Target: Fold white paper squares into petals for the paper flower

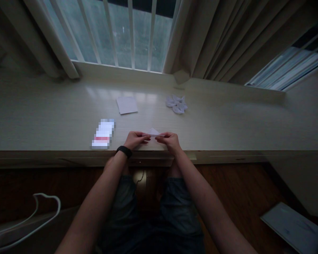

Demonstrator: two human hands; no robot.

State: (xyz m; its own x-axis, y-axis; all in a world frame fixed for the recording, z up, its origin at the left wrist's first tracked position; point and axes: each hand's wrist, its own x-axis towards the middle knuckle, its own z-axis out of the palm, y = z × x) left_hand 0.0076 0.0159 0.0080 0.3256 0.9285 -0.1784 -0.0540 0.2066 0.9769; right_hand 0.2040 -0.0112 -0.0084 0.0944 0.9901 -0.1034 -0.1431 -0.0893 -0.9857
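Between my hands is a small piece of pale folded paper (153, 132), its pointed top facing away from me. My left hand (136, 139), with a black band on the wrist, pinches the paper's left end. The right end is pinched by my right hand (170, 141). Both hands are just above the front edge of the pale tabletop (217, 123). Beyond them lies a square stack of pale paper (127, 105). To its right sits a folded paper shape with several petal-like points (176, 104).
A lit, blurred-out phone-like screen (103, 133) lies left of my hands. Barred windows (122, 35) and curtains (201, 38) stand behind the table. A white curved frame (47, 195) is at lower left, and a flat pale box-like object (294, 225) is on the floor at lower right.
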